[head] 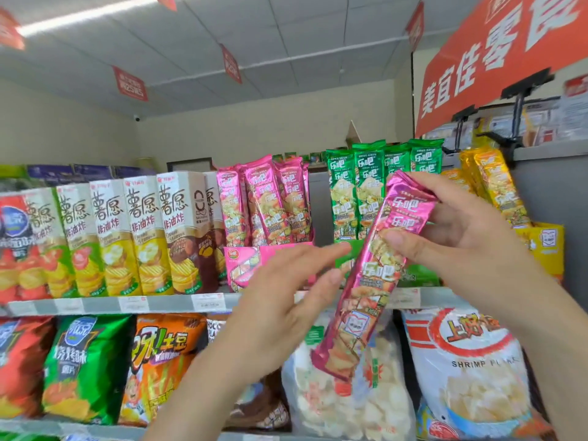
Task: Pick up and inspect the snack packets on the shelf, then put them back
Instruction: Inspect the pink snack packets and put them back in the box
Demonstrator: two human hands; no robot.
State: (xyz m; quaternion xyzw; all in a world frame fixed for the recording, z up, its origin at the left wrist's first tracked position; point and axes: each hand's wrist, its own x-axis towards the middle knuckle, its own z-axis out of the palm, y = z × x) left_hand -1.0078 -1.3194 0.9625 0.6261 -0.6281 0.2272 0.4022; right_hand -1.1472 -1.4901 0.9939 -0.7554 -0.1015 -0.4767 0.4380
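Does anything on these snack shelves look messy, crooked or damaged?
Nothing looks spilled or torn. The long pink foil packets in their pink display box lean sideways, while the green foil packets beside them stand straighter. One more pink packet is off the shelf, held tilted in the right hand.

One pink snack packet point(372, 275) (tilted) in the right hand point(471, 237), straight-fingered left hand point(280, 307) just beside.

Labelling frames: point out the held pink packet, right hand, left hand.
pink packet point(374, 281), head view, middle of its front.
right hand point(461, 230), head view, hand's middle.
left hand point(286, 300), head view, hand's middle.
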